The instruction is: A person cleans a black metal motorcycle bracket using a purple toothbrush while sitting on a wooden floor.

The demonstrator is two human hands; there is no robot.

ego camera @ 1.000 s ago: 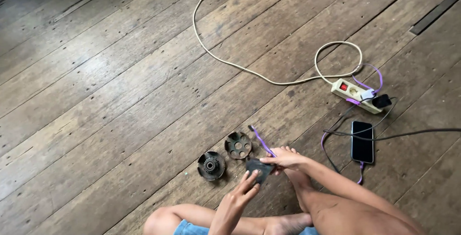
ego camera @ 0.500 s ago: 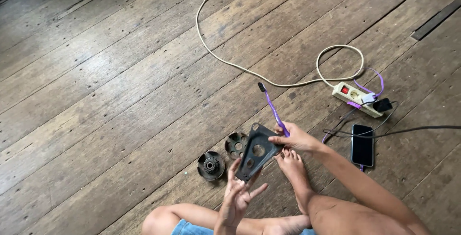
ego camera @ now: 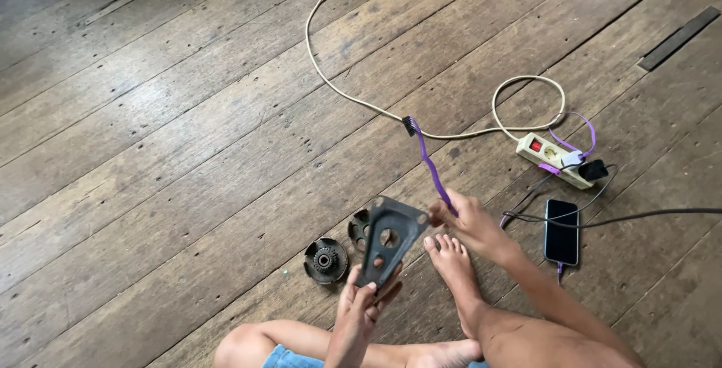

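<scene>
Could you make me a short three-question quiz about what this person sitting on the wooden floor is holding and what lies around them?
1. True or false: the right hand holds a purple toothbrush.
2. What does the left hand hold? A) phone B) dark triangular metal plate C) cable
3. How many round dark gear-like parts lie on the floor?

Key:
1. True.
2. B.
3. Two: one in full view, one partly behind the plate.

Worn wooden plank floor [ego camera: 173,135], dark brown, boards running diagonally, grain and nail holes visible. Dark slot-like gap [ego camera: 679,38] in planks at upper right. Even daylight, soft sheen on boards.
</scene>
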